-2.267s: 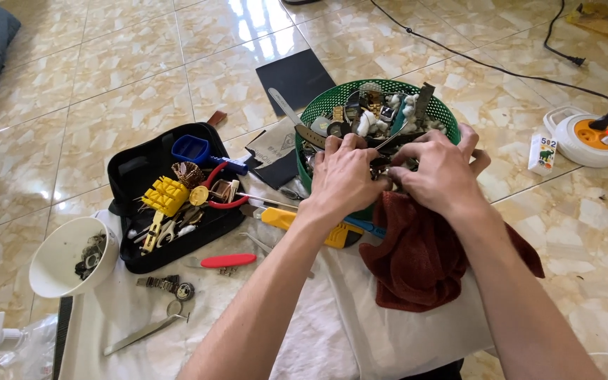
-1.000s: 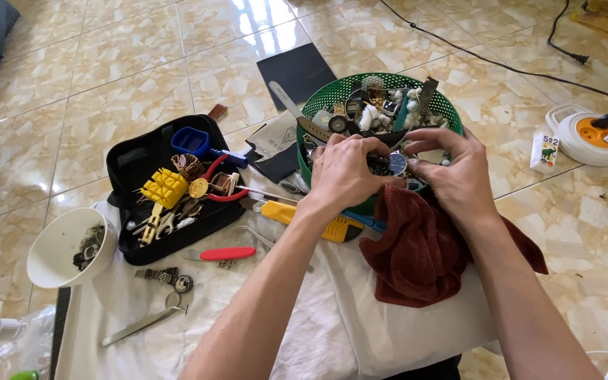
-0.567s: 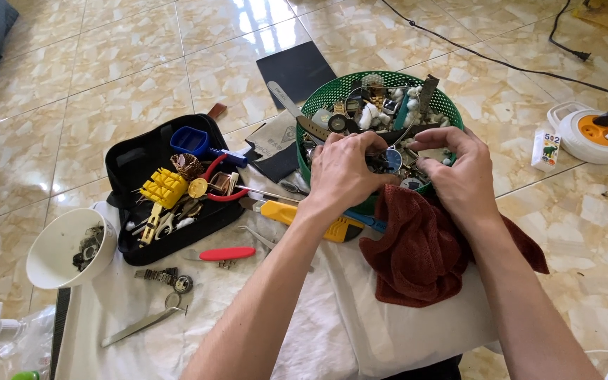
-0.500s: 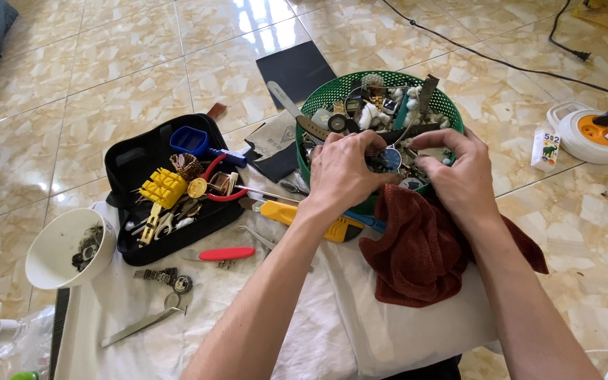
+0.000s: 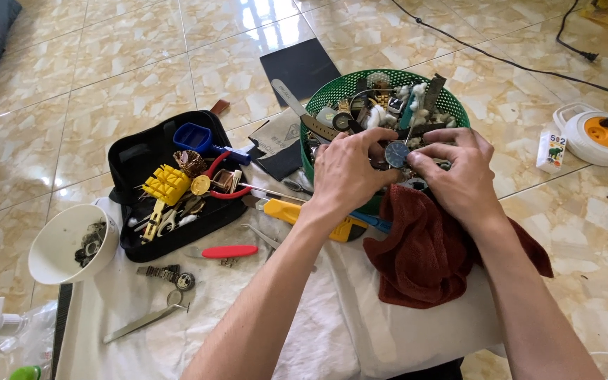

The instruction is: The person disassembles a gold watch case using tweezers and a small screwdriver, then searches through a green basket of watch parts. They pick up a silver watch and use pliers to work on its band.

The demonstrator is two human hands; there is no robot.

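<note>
- Where the dark red cloth (image 5: 431, 253) lies nearest, both wrists sit over it, as before.
- Left hand (image 5: 346, 172) and right hand (image 5: 462, 176) now pinch a small round blue-faced disc (image 5: 396, 153) between fingertips, lifted clearer than a second ago.
- Behind, the green basket (image 5: 332, 88) of parts; disc hovers at its near rim.

Small white carton (image 5: 551, 149) w/ green print, beside round power socket (image 5: 597, 136).
</note>
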